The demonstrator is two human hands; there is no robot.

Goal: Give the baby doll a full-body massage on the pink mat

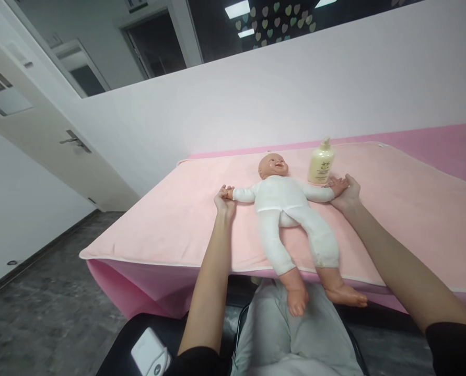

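Note:
A baby doll [282,196] with a white cloth body lies on its back on the pink towel [158,219], its arms spread wide. Its bare feet hang over the table's near edge. My left hand [225,202] is closed around the doll's hand on the left side. On the other side, my right hand [347,196] grips the doll's other hand, fingers curled beneath it. A pale yellow pump bottle [321,163] stands upright behind the doll's arm, close to my right hand.
A white wall [256,104] with a window strip runs behind the table. At the left is a door [60,125] with a metal handle. A white device [150,352] rests on a black chair [127,339] at the lower left. My legs are under the table's front edge.

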